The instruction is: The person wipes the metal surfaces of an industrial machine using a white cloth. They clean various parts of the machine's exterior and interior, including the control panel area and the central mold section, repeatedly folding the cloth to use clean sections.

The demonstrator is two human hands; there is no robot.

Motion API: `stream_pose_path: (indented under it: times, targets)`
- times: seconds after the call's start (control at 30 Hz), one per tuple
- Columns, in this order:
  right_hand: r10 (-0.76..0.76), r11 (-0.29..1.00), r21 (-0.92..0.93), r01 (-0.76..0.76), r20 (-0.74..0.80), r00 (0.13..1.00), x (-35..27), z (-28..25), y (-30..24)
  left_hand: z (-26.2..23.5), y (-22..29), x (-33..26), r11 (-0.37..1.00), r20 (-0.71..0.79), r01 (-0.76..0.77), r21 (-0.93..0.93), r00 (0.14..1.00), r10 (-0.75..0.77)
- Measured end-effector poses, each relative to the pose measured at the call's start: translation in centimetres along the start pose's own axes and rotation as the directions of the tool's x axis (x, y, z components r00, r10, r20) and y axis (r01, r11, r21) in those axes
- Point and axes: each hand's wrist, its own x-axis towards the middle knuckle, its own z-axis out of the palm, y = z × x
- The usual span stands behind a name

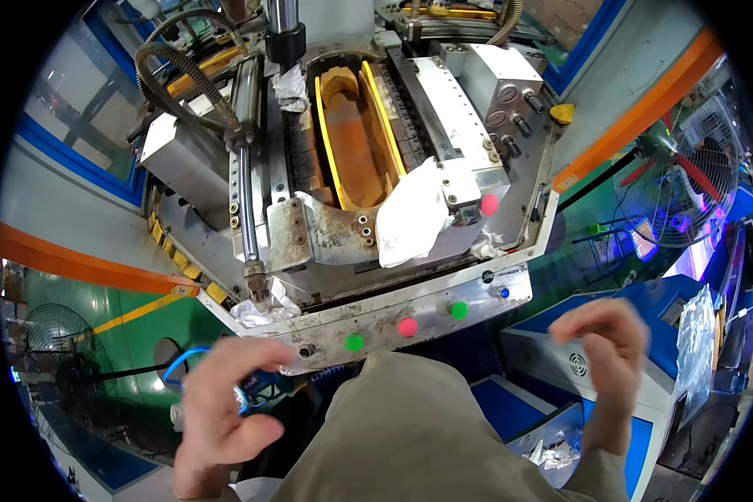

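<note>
My left hand [226, 410] hovers beside the left end of the machine's front control panel [431, 311]. Its fingers are curved, with the thumb held apart and nothing between them. Over at the right, my right hand [607, 339] is raised past the panel's right end. Its fingers curl loosely away from the thumb, empty and slightly blurred. Ahead lies a long rust-brown mould cavity [353, 142] with yellow side strips. A white cloth [412, 213] drapes over the machine's front right corner. The panel carries a red button [407, 327] between two green buttons [354, 343].
A metal cylinder [284, 38] hangs above the mould's far end. A ribbed hose [169, 84] loops at the left. Orange-edged guards [644, 105] flank the machine. A large caged fan [678, 171] stands right, a darker fan [63, 339] left. A blue-and-white cabinet [581, 364] sits at my right.
</note>
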Motion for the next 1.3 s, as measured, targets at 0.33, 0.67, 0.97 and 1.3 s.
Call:
stream_pose_path:
  times: [0.33, 0.67, 0.97, 1.3]
  targets:
    - [0.872, 0.478, 0.033, -0.878, 0.101, 0.479, -10.7, -3.0, 24.7, 6.5, -8.7, -2.4, 0.854, 0.645, 0.359, 0.378, 0.56, -0.521]
    - [0.809, 0.515, -0.332, -0.79, -0.116, 0.576, -20.1, -4.5, 27.4, 1.1, -11.1, -1.3, 0.738, 0.359, 0.438, 0.513, 0.671, -0.648]
    - [0.921, -0.247, 0.134, -0.96, 0.342, -0.19, -24.2, -8.9, 28.5, -3.3, -11.3, -3.7, 0.517, 0.469, 0.751, 0.411, 0.311, -0.826]
    - [0.711, 0.273, 0.494, -0.825, 0.475, 0.519, -11.3, -4.0, 17.8, 1.5, -14.4, -6.8, 0.444, 0.584, 0.886, -0.138, 0.434, -0.686]
